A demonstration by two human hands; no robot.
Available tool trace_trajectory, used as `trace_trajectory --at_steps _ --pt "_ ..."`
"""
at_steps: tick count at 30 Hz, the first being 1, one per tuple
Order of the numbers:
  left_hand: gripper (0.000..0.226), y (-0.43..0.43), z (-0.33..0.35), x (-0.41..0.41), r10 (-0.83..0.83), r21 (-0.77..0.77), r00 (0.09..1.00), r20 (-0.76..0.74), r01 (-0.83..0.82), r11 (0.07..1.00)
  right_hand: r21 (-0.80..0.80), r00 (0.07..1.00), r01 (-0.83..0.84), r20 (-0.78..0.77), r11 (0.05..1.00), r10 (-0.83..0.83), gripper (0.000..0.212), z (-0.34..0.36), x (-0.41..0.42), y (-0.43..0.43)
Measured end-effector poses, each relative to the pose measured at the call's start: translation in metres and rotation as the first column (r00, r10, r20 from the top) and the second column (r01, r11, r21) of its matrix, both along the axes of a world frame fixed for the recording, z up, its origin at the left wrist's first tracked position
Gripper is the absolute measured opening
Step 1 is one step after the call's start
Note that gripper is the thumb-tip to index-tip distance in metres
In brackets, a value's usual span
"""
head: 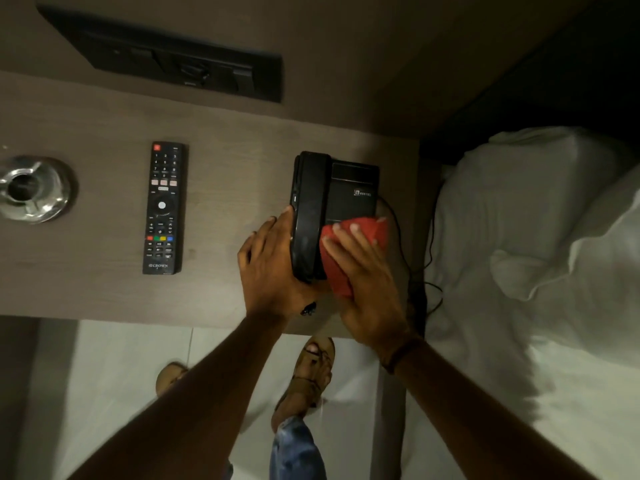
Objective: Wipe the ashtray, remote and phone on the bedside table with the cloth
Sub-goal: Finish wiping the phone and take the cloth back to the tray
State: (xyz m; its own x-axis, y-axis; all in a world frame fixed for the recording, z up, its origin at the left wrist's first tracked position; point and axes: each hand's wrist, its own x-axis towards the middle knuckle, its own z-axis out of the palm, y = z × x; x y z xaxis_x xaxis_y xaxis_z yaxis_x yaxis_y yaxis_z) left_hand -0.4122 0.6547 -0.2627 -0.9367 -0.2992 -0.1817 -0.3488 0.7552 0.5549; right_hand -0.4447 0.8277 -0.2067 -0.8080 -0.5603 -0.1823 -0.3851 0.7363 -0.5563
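Down from the head camera, the desk (pixel 225 161) carries three things in a row: a glass ashtray (pixel 33 188) at the far left, a black remote (pixel 162 207) lying flat near the middle, and a black phone (pixel 332 209) toward the right edge beside the bed (pixel 536 271). The left hand (pixel 270 265) is laid against the left side of the phone's handset, fingers spread and bracing it, not closed around it. The right hand (pixel 363 282) presses a red cloth (pixel 349 251) flat onto the near part of the phone's body, fingers extended on top of the cloth. A dark switch panel (pixel 173 60) sits on the wall behind the desk.
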Motion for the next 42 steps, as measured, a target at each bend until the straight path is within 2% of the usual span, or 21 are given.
trace_trajectory --at_steps 3,5,6,8,9,11,13,14,15,16,17,18,19,21,23,26,29,31,34,36,42 --pt "0.133 -0.002 0.009 -0.001 -0.016 0.055 0.996 0.086 0.011 0.998 -0.144 0.992 0.02 0.124 0.989 -0.002 0.052 0.012 0.016 0.015" --pt "0.137 -0.003 0.014 -0.002 -0.027 0.073 0.992 0.121 0.018 0.997 -0.277 0.917 0.179 0.394 0.944 -0.059 0.043 0.023 0.027 0.018" --pt "0.143 -0.004 0.017 -0.004 -0.047 0.077 0.989 0.142 0.036 0.996 -0.312 0.816 0.376 0.558 0.873 -0.151 0.039 0.034 0.031 0.018" --pt "0.157 -0.01 0.026 -0.004 -0.138 0.074 0.966 0.221 0.124 0.99 -0.18 0.456 0.726 0.848 0.663 -0.27 0.035 0.056 0.037 0.021" --pt "0.162 -0.015 0.034 -0.001 -0.175 0.069 0.953 0.248 0.162 0.984 -0.101 0.313 0.821 0.902 0.562 -0.296 0.032 0.067 0.041 0.023" --pt "0.162 -0.027 0.06 0.009 -0.2 0.078 0.942 0.269 0.186 0.98 -0.008 0.158 0.906 0.934 0.423 -0.321 0.025 0.099 0.047 0.025" --pt "0.136 -0.039 0.104 0.022 -0.149 0.243 0.959 0.243 0.089 0.966 0.049 0.017 0.95 0.978 0.308 -0.21 0.04 0.134 0.049 0.021" --pt "0.106 -0.042 0.129 0.032 -0.068 0.444 0.972 0.223 -0.04 0.895 0.063 -0.026 0.957 0.991 0.282 -0.134 0.048 0.155 0.049 0.013" --pt "0.073 -0.045 0.158 0.042 0.058 0.651 0.964 0.26 -0.219 0.727 0.072 -0.058 0.959 0.997 0.275 -0.058 0.054 0.178 0.049 0.002" --pt "0.051 -0.049 0.189 0.051 0.124 0.799 0.932 0.341 -0.357 0.483 0.082 -0.086 0.954 0.996 0.287 -0.001 0.06 0.199 0.049 -0.011" --pt "0.049 -0.054 0.217 0.059 0.141 0.837 0.876 0.461 -0.482 0.259 0.098 -0.109 0.951 0.994 0.294 0.023 0.064 0.219 0.047 -0.026" --pt "0.059 -0.062 0.242 0.067 0.113 0.826 0.832 0.544 -0.554 0.102 0.107 -0.124 0.953 0.991 0.283 0.041 0.064 0.237 0.047 -0.042" --pt "0.068 -0.071 0.264 0.077 0.111 0.805 0.801 0.588 -0.593 0.012 0.104 -0.129 0.954 0.989 0.281 0.07 0.06 0.254 0.047 -0.058" --pt "0.066 -0.098 0.303 0.098 0.174 0.812 0.797 0.578 -0.582 -0.034 0.07 -0.106 0.944 0.99 0.322 0.094 0.058 0.285 0.044 -0.097" --pt "0.053 -0.123 0.335 0.12 0.259 0.847 0.827 0.499 -0.529 0.055 0.036 -0.074 0.924 0.994 0.382 0.085 0.072 0.303 0.046 -0.136" --pt "0.034 -0.168 0.371 0.153 0.406 0.849 0.813 0.418 -0.508 0.142 -0.027 -0.061 0.821 0.989 0.57 0.134 0.076 0.322 0.057 -0.192" --pt "0.023 -0.23 0.403 0.197 0.604 0.827 0.692 0.395 -0.555 0.095 -0.077 -0.004 0.648 0.995 0.758 0.104 0.049 0.335 0.083 -0.277" --pt "0.019 -0.271 0.416 0.228 0.722 0.784 0.58 0.378 -0.615 0.083 -0.11 0.16 0.514 0.987 0.851 0.031 0.04 0.341 0.102 -0.337" --pt "0.009 -0.342 0.427 0.283 0.831 0.708 0.431 0.351 -0.703 0.065 -0.182 0.389 0.249 0.918 0.951 0.074 0.039 0.348 0.136 -0.435" --pt "0.008 -0.393 0.428 0.32 0.862 0.665 0.37 0.347 -0.745 0.052 -0.187 0.458 0.097 0.88 0.978 0.123 0.034 0.347 0.159 -0.504" --pt "0.006 -0.544 0.383 0.4 0.914 0.566 0.143 0.379 -0.817 -0.107 -0.156 0.53 -0.218 0.81 0.963 0.251 0.021 0.305 0.235 -0.707"
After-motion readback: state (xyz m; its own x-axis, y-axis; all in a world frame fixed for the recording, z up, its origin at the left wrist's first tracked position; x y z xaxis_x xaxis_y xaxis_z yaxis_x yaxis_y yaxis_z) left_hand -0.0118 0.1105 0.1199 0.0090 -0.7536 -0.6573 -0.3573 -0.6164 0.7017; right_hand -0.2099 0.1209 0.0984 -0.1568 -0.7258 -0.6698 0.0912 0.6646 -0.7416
